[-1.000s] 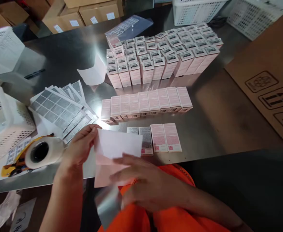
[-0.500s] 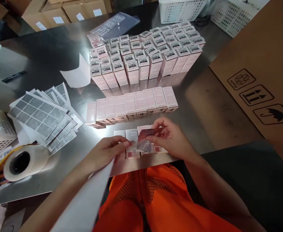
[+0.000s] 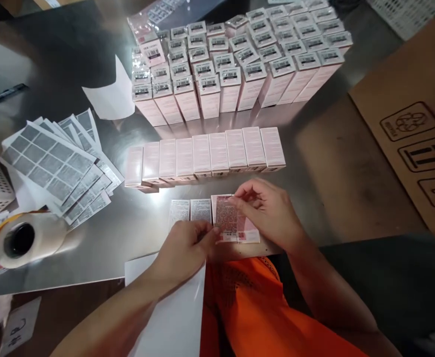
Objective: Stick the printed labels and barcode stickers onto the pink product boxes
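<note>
At table edge | both hands, left hand point(image 3: 182, 245) and right hand point(image 3: 267, 210), pinch label point(image 3: 225, 218) onto pink box point(image 3: 249, 232) | thin, floppy, sticky; hold by corners

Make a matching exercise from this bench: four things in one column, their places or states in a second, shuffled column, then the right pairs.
Things:
1. tape roll
2. label sheets
3. row of pink boxes
4. cardboard carton

Places or states:
A. lying flat, side by side, mid-table
B. at the right edge, printed with handling symbols
C. fanned out in a stack, left of the boxes
D. on its side at the near left corner

Pairs: 1-D, 2-C, 3-A, 4-B
</note>
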Demonstrator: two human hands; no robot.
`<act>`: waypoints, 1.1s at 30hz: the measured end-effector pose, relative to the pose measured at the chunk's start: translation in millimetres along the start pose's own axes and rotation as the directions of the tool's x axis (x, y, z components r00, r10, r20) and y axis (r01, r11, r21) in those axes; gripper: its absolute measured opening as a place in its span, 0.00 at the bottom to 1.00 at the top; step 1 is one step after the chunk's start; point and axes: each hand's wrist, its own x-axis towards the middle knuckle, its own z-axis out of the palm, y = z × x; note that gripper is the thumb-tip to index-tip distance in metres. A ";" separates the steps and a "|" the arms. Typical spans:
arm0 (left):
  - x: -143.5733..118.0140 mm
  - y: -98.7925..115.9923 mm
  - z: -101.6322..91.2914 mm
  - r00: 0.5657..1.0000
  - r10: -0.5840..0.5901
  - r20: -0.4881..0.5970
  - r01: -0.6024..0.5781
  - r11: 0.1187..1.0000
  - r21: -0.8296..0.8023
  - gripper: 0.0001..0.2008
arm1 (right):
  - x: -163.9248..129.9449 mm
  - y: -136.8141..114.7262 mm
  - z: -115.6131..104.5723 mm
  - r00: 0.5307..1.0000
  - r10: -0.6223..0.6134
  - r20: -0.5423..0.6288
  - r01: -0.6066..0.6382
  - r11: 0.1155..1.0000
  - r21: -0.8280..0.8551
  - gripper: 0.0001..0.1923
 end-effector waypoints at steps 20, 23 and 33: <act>17.9 2.1 1.8 0.995 -0.100 0.024 0.093 0.977 0.193 0.20 | 26.1 7.8 11.1 0.987 0.140 0.075 -0.112 0.949 -0.296 0.08; 20.0 1.2 0.7 0.995 -0.097 0.032 0.089 0.978 0.189 0.20 | 26.0 8.0 11.7 0.988 0.136 0.073 -0.107 0.945 -0.309 0.08; 23.0 1.8 -0.7 0.993 -0.108 0.049 0.099 0.982 0.161 0.20 | 25.5 7.3 13.4 0.990 0.126 0.059 -0.099 0.936 -0.336 0.09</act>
